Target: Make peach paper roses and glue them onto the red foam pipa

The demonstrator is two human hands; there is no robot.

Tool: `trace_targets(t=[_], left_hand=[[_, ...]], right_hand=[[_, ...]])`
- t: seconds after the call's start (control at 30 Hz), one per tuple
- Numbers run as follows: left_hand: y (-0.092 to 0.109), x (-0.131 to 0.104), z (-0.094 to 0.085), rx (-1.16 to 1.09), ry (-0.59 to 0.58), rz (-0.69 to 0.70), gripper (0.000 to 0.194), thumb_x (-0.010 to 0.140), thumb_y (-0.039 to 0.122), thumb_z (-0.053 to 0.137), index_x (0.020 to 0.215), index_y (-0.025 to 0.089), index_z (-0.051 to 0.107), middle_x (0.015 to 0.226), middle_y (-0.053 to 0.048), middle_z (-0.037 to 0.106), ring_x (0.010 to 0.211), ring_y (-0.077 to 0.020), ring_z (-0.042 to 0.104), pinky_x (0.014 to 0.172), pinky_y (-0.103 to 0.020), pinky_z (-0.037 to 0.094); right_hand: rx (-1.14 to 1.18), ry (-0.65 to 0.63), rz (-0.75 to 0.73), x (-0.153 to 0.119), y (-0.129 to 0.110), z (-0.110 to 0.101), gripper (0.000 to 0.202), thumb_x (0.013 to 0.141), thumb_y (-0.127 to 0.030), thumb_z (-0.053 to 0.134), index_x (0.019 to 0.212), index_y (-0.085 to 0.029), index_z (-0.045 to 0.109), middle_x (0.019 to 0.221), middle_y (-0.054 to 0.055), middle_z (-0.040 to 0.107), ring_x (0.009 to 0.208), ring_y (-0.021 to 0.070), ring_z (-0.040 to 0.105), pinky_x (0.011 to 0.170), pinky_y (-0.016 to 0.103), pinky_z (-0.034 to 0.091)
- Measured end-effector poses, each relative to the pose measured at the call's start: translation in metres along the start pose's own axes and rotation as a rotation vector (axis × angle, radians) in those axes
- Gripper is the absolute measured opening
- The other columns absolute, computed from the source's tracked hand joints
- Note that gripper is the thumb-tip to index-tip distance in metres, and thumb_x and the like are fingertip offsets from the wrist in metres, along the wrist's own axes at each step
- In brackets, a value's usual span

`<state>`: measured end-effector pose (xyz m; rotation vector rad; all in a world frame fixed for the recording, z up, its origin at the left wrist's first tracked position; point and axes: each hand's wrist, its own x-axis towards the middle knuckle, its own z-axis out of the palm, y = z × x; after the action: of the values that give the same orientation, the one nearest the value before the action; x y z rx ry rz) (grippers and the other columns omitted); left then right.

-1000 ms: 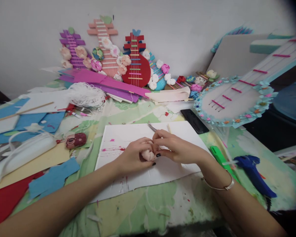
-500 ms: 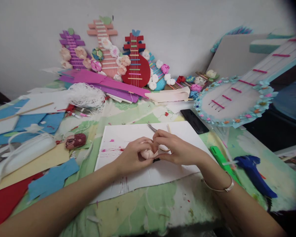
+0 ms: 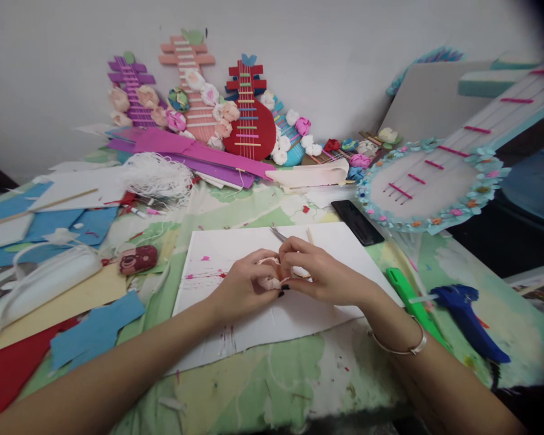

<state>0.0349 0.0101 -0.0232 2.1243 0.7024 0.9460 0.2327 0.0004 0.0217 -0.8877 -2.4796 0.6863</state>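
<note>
My left hand (image 3: 242, 284) curls its fingers round a pale pink paper flower (image 3: 268, 279) above the white board (image 3: 208, 248). Its thumb lies along the flower's lower side. From the right, my right hand (image 3: 320, 272) meets the flower with bent fingers, thumb and fingertips pinched at its right edge. The fingers hide much of the flower. The scissors (image 3: 278, 234) lie on the board just beyond my right hand, their blades pointing away to the left, with the handles partly covered. A thin wooden stick (image 3: 310, 235) rests beside them.
Right of the board are a black phone (image 3: 357, 222), a green tool (image 3: 412, 302) and a blue glue gun (image 3: 471, 323). A white lute-shaped craft (image 3: 430, 181) stands behind them. Coloured sheets (image 3: 97, 329), white string (image 3: 158, 175) and more lute shapes (image 3: 251, 127) are at the left and back.
The fingertips of both hands have drawn closer together at the flower, and my right hand covers less of its right edge differently. The objects around have stayed in place.
</note>
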Motion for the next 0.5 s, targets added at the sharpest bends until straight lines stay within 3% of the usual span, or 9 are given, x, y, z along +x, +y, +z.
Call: trace_targets(t=[0.17,0.33,0.5], left_hand=[[-0.0028,-0.0005,-0.0004,0.018,0.043,0.016,0.007,0.073,0.009,0.060,0.070,0.015,0.062,0.107,-0.009,0.061,0.092,-0.0174,0.063,0.074,-0.027,0.049],[-0.0035,-0.0003,-0.0021,0.036,0.046,0.057,0.004,0.072,0.014,0.066,0.072,0.016,0.063,0.108,-0.010,0.061,0.102,-0.0211,0.060,0.084,-0.033,0.049],[-0.0032,-0.0010,-0.0022,0.053,0.063,0.054,0.005,0.078,0.016,0.062,0.074,0.016,0.065,0.108,-0.010,0.062,0.102,-0.0212,0.060,0.085,-0.035,0.050]], right_hand=[[0.013,0.029,-0.004,0.0000,0.0003,0.0018,0.006,0.084,-0.013,0.058,0.083,-0.018,0.055,0.098,0.004,0.048,0.091,0.0141,0.051,0.084,0.030,0.046],[0.016,0.066,0.009,0.0006,-0.0006,0.0034,0.006,0.085,-0.014,0.057,0.083,-0.018,0.053,0.097,0.004,0.049,0.088,0.0141,0.052,0.080,0.030,0.047],[0.015,0.092,0.016,-0.0003,-0.0003,0.0035,0.005,0.084,-0.014,0.058,0.085,-0.018,0.056,0.098,0.004,0.049,0.090,0.0140,0.052,0.082,0.030,0.046]])
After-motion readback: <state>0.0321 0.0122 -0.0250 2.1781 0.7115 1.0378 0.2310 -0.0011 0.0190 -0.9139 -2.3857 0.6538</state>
